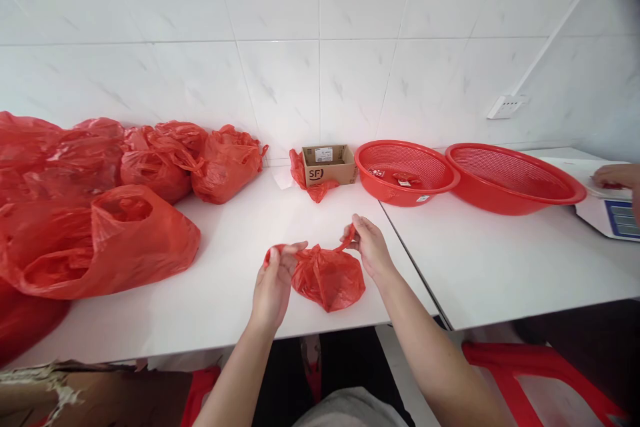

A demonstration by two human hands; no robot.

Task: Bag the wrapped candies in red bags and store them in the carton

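Note:
A small red plastic bag (330, 280) rests on the white table close to its front edge, gathered at the top. One of its handles is gripped by my left hand (275, 280), the strap looping over the fingers. My right hand (369, 245) pinches the other handle and pulls it up and to the right. Both straps are stretched apart from the gathered neck. What lies inside the bag cannot be made out through the plastic.
Several filled red bags (225, 163) crowd the left, with an open red bag (145, 240) in front. Behind stand a cardboard box (327, 165), a red colander (407, 197) and a larger red basin (515, 199). At far right, another person's hand (617, 175) is over a scale (607, 213).

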